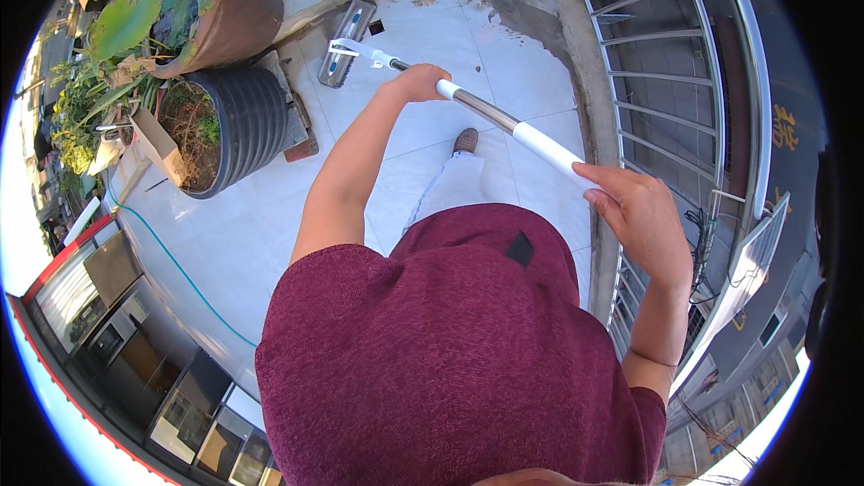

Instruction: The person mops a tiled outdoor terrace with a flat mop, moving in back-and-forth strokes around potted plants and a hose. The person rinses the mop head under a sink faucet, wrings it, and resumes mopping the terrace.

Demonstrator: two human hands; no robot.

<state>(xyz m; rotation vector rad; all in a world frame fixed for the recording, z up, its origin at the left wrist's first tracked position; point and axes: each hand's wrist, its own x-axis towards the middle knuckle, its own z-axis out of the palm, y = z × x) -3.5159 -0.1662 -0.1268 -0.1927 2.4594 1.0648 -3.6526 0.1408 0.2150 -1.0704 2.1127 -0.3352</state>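
A flat mop with a white and metal handle [487, 109] slants across the view in front of my body. My left hand [422, 83] is wrapped around the handle's lower part, near the white joint. My right hand [631, 216] grips the white upper end of the handle, beside the railing. The grey rectangular mop head [347, 44] lies on the pale tiled floor [432, 118], next to a small square dark hole [376, 28]. Its pad's underside is hidden.
Left stand a brown clay pot [246, 13] and a ribbed black planter [260, 121] with plants. A green hose [172, 256] crosses the tiles. On the right, a metal railing [658, 74] rises above a concrete curb [594, 101]. Dark wet-looking dirt [520, 0] lies in the far corner.
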